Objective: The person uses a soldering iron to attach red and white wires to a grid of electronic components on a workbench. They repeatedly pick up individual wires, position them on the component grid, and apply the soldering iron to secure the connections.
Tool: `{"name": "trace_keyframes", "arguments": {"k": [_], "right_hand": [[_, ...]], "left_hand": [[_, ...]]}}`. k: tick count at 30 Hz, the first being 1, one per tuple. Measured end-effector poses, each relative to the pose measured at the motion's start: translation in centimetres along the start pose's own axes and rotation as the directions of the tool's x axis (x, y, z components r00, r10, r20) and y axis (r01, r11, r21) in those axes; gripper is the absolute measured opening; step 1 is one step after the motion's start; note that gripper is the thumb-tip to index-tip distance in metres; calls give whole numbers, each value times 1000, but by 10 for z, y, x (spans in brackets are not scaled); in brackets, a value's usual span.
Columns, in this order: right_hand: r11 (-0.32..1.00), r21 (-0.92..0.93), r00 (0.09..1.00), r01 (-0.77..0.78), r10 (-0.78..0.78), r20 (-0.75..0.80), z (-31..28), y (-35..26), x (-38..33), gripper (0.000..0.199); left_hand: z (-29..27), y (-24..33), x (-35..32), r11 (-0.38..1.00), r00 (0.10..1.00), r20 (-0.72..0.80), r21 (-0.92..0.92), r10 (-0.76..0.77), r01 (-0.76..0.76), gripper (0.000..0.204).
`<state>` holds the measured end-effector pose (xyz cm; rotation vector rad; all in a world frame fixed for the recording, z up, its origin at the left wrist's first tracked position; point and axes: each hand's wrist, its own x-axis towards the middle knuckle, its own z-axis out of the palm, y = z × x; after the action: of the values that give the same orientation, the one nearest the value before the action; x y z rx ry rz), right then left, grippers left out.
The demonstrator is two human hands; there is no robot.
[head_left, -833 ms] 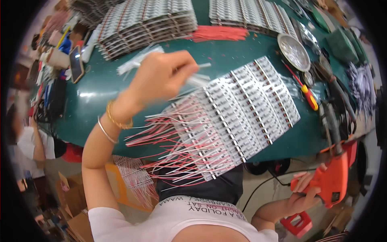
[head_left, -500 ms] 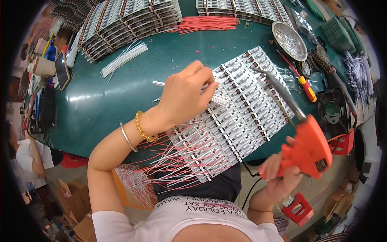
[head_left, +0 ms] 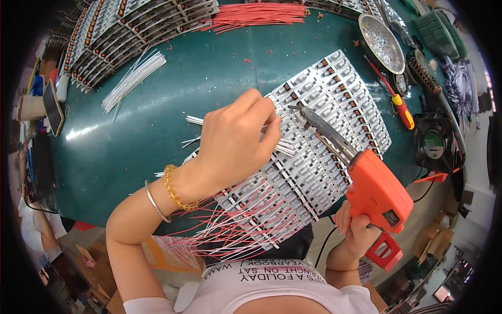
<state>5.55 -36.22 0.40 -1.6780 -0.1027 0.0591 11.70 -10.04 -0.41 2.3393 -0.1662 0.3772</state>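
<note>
My left hand [head_left: 232, 131] is closed over a small bundle of white wires [head_left: 285, 148], thumb and forefinger pinched together above the board panel. Beneath it lies the panel of many small circuit boards [head_left: 361, 112], set aslant at the table's front edge. Red and white wires [head_left: 235, 214] trail from its near left part. My right hand [head_left: 358, 230] grips the handle of an orange soldering gun [head_left: 379, 191]. The gun's dark tip points left, over the panel and just right of my left fingertips. Whether it touches the panel I cannot tell.
Stacked board panels [head_left: 141, 31] stand at the far left, near loose white wires [head_left: 133, 78] and red wires [head_left: 259, 15]. On the right are a metal dish [head_left: 381, 44], a screwdriver [head_left: 402, 111] and a small fan [head_left: 434, 142]. A phone [head_left: 53, 107] leans at the left.
The soldering gun has come left, its tip now close to my left fingers. My left hand keeps its pinch on the white wires. The whole view has shifted a little.
</note>
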Motion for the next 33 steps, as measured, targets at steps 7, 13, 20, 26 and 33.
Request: {"name": "trace_keyframes", "arguments": {"k": [7,13,20,26,33], "right_hand": [[973,-228,1000,21,-22,0,-16,12,-12,63],[982,-172,995,74,-85,-58,-15,9,-16,72],[1000,20,997,17,-15,-69,-2,-5,-15,81],[996,83,997,-12,18,-77,-2,-6,-18,82],[998,-6,995,59,-59,-74,-15,15,-30,83]], "left_hand": [[-1,-1,0,1000,1000,-8,21,4,-4,12],[-1,0,0,1000,1000,-21,20,20,-19,13],[0,0,0,999,1000,-16,48,14,-14,13],[-6,5,-3,998,998,-25,-28,53,-54,11],[3,8,-6,997,997,-24,31,78,-77,12]]}}
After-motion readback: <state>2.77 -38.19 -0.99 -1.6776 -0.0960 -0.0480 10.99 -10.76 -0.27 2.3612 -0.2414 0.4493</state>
